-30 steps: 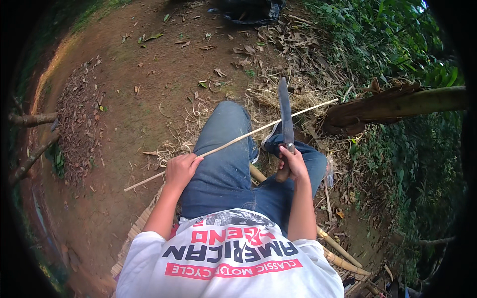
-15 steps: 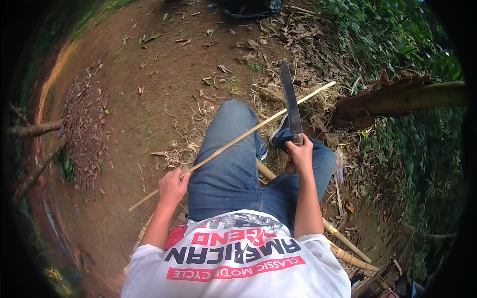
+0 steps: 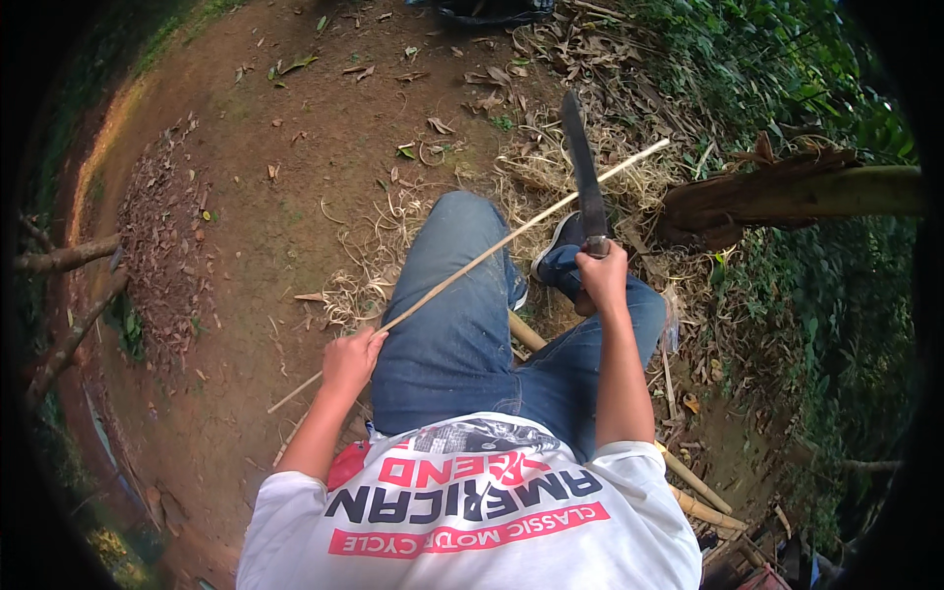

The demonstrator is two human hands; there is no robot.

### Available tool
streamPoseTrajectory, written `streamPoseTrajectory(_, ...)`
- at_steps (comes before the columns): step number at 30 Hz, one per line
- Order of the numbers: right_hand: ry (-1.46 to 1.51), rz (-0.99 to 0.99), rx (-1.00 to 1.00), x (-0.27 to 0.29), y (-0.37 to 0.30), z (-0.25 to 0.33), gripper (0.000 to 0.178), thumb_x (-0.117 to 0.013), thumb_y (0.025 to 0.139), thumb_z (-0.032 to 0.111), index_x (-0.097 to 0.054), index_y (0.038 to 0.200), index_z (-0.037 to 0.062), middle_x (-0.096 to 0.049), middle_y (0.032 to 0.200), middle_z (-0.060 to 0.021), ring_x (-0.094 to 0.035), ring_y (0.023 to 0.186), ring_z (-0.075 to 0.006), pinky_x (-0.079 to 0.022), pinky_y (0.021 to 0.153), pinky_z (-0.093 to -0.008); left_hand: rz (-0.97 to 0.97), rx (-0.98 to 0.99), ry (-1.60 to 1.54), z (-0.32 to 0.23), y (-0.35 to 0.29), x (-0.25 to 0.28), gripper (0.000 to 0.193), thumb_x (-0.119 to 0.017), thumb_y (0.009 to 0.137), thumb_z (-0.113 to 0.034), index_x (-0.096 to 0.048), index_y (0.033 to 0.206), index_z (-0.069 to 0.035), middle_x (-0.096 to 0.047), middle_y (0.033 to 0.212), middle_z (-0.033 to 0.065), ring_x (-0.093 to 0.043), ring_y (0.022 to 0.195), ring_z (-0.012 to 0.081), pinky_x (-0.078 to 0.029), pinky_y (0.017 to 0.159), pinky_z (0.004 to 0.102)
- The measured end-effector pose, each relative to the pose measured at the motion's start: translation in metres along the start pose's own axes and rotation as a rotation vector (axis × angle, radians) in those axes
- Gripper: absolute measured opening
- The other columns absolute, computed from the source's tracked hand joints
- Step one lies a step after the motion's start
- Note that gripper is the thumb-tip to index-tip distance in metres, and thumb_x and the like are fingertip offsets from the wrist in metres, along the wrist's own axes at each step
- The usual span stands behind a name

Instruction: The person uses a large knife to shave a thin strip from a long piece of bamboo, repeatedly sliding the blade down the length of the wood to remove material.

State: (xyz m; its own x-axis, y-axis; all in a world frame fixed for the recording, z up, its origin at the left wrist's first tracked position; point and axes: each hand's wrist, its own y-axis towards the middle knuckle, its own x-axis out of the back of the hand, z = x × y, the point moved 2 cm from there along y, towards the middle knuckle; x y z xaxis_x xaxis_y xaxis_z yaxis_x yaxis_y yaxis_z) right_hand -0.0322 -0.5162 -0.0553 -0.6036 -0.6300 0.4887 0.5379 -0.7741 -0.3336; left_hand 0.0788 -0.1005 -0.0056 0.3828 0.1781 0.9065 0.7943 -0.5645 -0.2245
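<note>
My left hand is closed round a long, thin, pale bamboo strip near its lower end. The strip slants up to the right across my left thigh, and a short tail sticks out below the hand. My right hand grips the handle of a machete, whose dark blade points away from me. In this view the blade crosses over the strip near its far end; whether the two touch, I cannot tell. My jeans-clad legs lie beneath both hands.
Curly pale shavings and dry leaves litter the brown soil ahead. A thick trunk juts in from the right, near green plants. Bamboo poles lie by my right hip. Branches stand at the left, and a dark bag lies far ahead.
My right hand has moved forward and slightly right with the machete. My left hand has shifted slightly right with the strip, whose far end is now farther from me.
</note>
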Motion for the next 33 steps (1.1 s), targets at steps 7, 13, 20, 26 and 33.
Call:
streamPoseTrajectory(7,0.057,0.116,-0.077,0.023,-0.010,-0.013,0.013,-0.067,0.070,0.005,-0.062,0.080,-0.0023,-0.062,0.067,-0.0079,-0.058,0.055,-0.0140,-0.046,0.049,-0.0300,0.008,-0.010,0.035,0.002,0.004,0.003,0.033,-0.057,0.093,-0.036,-0.061,0.079,-0.006,-0.060,0.062,0.0186,-0.060,0.062,0.0406,-0.046,0.054,0.0489)
streamPoseTrajectory(13,0.117,0.017,0.015,0.044,0.022,0.016,0.009,-0.063,0.072,0.001,-0.062,0.081,-0.0013,-0.060,0.062,-0.0058,-0.054,0.046,-0.0127,-0.043,0.042,-0.0279,0.034,-0.026,-0.114,0.002,0.013,-0.010,0.031,-0.056,0.094,-0.034,-0.064,0.082,-0.006,-0.059,0.063,0.0199,-0.060,0.062,0.0413,-0.045,0.054,0.0494)
streamPoseTrajectory(20,-0.109,0.203,0.047,0.032,0.011,-0.005,0.013,-0.067,0.069,0.003,-0.063,0.080,-0.0011,-0.063,0.068,-0.0066,-0.060,0.060,-0.0161,-0.048,0.058,-0.0311,0.006,0.004,-0.039,-0.008,0.007,0.003,0.030,-0.056,0.094,-0.033,-0.063,0.083,-0.006,-0.058,0.063,0.0207,-0.059,0.062,0.0421,-0.044,0.054,0.0496)
streamPoseTrajectory(26,-0.021,0.115,0.050,0.020,0.008,0.008,0.012,-0.065,0.071,0.000,-0.061,0.082,-0.0009,-0.059,0.061,-0.0062,-0.053,0.045,-0.0124,-0.042,0.041,-0.0296,-0.046,0.027,-0.056,-0.005,0.005,-0.011,0.030,-0.056,0.094,-0.033,-0.062,0.083,-0.006,-0.059,0.063,0.0194,-0.060,0.062,0.0411,-0.045,0.054,0.0493)
streamPoseTrajectory(33,0.098,0.256,-0.018,0.057,0.021,0.017,0.009,-0.062,0.072,-0.001,-0.059,0.080,-0.0027,-0.056,0.058,-0.0040,-0.050,0.042,-0.0113,-0.040,0.039,-0.0269,-0.066,0.003,-0.031,-0.009,0.007,-0.010,0.034,-0.058,0.093,-0.038,-0.062,0.080,-0.007,-0.061,0.062,0.0167,-0.062,0.060,0.0382,-0.048,0.053,0.0475)
